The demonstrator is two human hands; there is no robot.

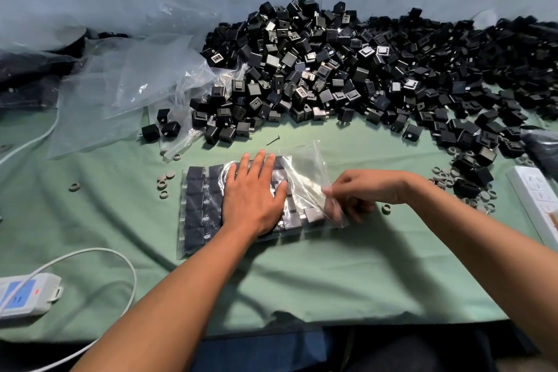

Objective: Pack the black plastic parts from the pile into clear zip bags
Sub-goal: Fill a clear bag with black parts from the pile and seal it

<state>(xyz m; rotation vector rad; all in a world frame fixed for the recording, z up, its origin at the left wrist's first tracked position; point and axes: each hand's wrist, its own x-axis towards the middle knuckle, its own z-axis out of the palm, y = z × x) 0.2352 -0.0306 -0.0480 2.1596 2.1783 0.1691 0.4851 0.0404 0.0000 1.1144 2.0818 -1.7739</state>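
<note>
The zip bag lay flat on the green cloth, filled with rows of black parts, near the pile. The left hand pressed it down with straight, spread fingers; the right hand pinched its open mouth. The film looked thin and slippery, the load rigid and probably fairly heavy, so lifting would best be done from beneath, not by the film alone

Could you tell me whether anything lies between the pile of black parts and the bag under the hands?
Only a loose screw on the green cloth lies between the pile and the zip bag; the bag's mouth, held by the right hand, faces right.
</note>
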